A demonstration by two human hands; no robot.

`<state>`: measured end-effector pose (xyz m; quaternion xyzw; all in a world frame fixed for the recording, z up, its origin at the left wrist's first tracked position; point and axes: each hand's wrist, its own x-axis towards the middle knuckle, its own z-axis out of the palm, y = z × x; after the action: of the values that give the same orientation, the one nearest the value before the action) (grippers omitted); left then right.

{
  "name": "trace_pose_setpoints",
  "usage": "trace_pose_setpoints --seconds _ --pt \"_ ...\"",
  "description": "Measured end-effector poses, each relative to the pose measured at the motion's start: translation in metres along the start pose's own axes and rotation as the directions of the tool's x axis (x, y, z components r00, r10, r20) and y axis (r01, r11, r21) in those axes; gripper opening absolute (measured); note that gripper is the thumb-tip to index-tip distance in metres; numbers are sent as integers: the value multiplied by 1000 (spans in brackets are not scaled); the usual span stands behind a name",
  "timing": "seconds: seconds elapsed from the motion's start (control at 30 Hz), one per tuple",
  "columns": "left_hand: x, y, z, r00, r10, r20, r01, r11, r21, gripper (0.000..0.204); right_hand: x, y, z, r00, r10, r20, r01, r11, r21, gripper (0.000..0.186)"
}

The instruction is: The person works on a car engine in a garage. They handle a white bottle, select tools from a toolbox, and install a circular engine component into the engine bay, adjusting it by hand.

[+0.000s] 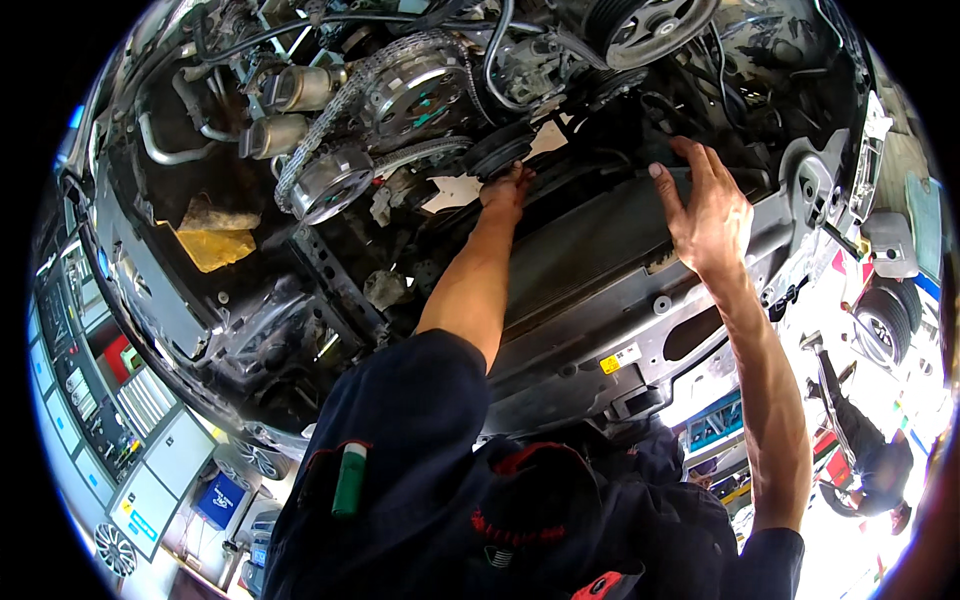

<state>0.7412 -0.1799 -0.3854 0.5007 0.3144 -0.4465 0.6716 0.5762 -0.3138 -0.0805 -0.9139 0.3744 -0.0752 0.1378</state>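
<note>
At the engine's front, below the chain (318,135), sits a black round pulley (497,150), seen tilted: its long axis across the view slants up to the right; can't tell which way its face points. Left hand (508,186) touches its lower edge, fingers curled, partly hidden; can't tell if gripping. Right hand (712,215) open, thumb and fingers spread, nothing visibly held, above the radiator (580,255).
</note>
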Motion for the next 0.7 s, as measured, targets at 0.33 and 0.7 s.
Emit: trace_pose_setpoints --seconds 0.33,0.7 --pt "-10 5 3 990 -81 118 98 984 -147 21 -1 1 -1 1000 13 10 -13 1000 11 36" --pt "-6 -1 4 999 -4 -32 3 999 -43 25 -1 2 1 999 28 25 -28 1000 0 37"
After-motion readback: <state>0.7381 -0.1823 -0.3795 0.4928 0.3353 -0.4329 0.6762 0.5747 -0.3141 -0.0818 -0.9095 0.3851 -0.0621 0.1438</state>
